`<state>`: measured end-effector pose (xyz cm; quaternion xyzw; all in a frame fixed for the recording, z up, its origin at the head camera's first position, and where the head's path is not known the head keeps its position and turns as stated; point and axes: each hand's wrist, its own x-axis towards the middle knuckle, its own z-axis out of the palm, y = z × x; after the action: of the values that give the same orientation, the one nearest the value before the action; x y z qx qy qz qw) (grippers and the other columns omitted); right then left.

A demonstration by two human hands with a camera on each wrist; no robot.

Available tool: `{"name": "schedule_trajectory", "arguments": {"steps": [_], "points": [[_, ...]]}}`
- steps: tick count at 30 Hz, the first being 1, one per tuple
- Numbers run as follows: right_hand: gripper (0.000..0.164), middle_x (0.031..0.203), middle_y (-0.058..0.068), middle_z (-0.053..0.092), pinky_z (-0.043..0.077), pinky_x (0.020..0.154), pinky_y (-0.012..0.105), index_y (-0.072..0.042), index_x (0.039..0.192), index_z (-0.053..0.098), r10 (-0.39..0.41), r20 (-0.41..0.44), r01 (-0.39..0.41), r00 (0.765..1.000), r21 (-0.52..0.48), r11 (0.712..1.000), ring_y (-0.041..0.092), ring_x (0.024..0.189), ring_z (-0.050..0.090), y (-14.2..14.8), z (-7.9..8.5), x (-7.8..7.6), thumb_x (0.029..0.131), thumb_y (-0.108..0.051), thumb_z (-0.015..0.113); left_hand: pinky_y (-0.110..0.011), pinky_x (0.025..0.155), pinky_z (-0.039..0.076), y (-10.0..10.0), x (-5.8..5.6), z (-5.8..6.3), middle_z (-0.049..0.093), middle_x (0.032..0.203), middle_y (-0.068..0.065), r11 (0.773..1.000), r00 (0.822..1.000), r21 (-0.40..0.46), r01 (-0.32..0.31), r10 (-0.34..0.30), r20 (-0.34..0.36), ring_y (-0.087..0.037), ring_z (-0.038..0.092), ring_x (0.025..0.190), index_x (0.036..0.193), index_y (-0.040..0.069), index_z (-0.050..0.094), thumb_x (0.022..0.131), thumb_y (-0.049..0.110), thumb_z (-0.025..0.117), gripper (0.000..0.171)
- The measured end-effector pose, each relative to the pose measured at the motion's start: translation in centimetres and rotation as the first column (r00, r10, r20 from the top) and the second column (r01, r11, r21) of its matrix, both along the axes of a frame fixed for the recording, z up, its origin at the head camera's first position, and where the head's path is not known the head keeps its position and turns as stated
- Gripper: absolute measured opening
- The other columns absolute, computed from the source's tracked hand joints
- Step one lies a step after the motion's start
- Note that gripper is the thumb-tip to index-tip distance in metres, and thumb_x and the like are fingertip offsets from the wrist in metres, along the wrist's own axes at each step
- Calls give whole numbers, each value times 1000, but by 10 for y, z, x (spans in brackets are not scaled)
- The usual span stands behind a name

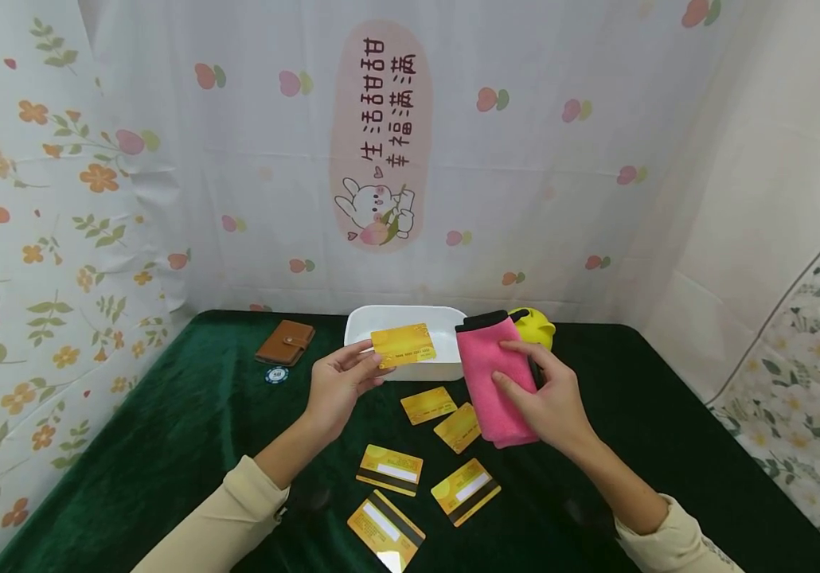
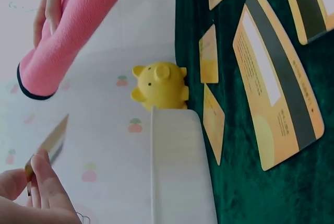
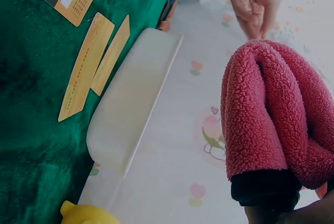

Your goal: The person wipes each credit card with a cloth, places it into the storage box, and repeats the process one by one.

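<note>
My left hand pinches a gold bank card by its left end, raised in front of the white tray. In the left wrist view that card appears nearly edge-on between thumb and fingers. My right hand grips a folded pink cloth with black edging, held up to the right of the card. The right wrist view shows the cloth's fuzzy folds. Below the hands, several gold cards lie on the green tablecloth, among them one face-up card and one striped-back card.
A yellow piggy bank stands right of the tray, partly behind the cloth. At the back left lie a brown wallet and a blue-and-white poker chip. Patterned curtains rise behind the green-covered table.
</note>
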<state>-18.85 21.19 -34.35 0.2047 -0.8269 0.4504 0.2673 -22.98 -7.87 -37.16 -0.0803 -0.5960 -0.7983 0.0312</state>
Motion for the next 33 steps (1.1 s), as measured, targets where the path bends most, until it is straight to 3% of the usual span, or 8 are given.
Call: {"name": "schedule_trajectory", "arguments": {"steps": [8, 19, 33], "points": [[40, 116, 24, 60, 54, 71, 21, 7, 121, 60, 9, 3, -9, 1000, 8, 1000, 31, 96, 59, -12, 22, 19, 83, 10, 72, -29, 82, 57, -5, -18, -4, 63, 126, -19, 997, 994, 58, -55, 49, 93, -18, 73, 95, 130, -1, 57, 97, 10, 64, 35], [40, 115, 24, 61, 54, 71, 21, 7, 120, 60, 18, 27, -18, 999, 5, 1000, 30, 96, 60, -12, 22, 20, 83, 9, 73, -27, 80, 57, -10, -39, -6, 58, 128, -17, 992, 979, 82, -93, 76, 188, -17, 72, 96, 129, -1, 52, 99, 8, 60, 32], [39, 115, 25, 61, 54, 72, 20, 7, 119, 60, 21, 34, -22, 999, 18, 1000, 31, 97, 59, -12, 22, 19, 83, 9, 73, -26, 83, 56, -15, -50, -12, 54, 129, -17, 992, 964, 64, -109, 90, 251, -18, 69, 103, 129, -2, 50, 101, 10, 58, 31]]}}
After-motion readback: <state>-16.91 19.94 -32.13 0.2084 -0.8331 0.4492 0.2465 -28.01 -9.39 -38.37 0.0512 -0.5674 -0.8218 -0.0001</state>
